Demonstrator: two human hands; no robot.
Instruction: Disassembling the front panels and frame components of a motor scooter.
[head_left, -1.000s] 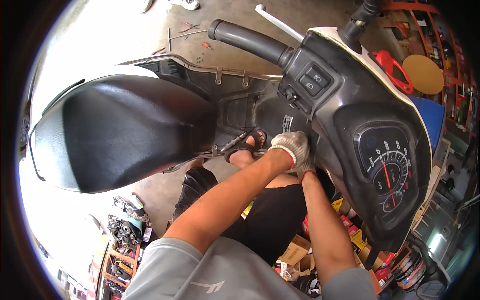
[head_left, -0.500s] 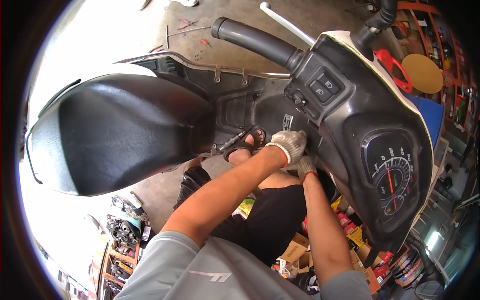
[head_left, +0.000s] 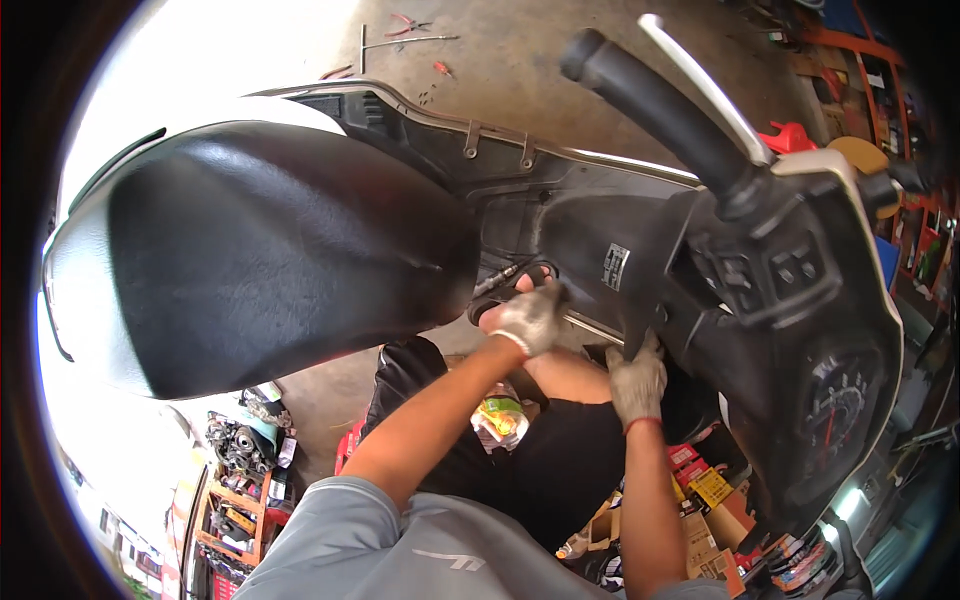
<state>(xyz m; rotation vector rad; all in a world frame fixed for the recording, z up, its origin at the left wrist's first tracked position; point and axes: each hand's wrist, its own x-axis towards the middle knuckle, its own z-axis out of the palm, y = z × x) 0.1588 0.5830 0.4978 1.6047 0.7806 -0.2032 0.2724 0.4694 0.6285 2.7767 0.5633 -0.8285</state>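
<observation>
A scooter with a black seat stands in front of me. My left hand, in a pale knitted glove, is over the foot in a black sandal by the footboard; motion smears its fingers. A slim metal tool lies beside that foot. Farther right, my gloved right hand has thumb and fingers around the lower edge of the dark plastic front panel. Above it are the handlebar grip, white brake lever and blurred instrument cluster.
On the concrete floor beyond the scooter lie a T-shaped wrench, red-handled pliers and a small red tool. Cardboard boxes crowd the near right. Engine parts sit by an orange rack at left.
My hands have come apart: the left moved back toward the foot, the right stays at the panel. The handlebar and instrument cluster have swung right, and the view has shifted.
</observation>
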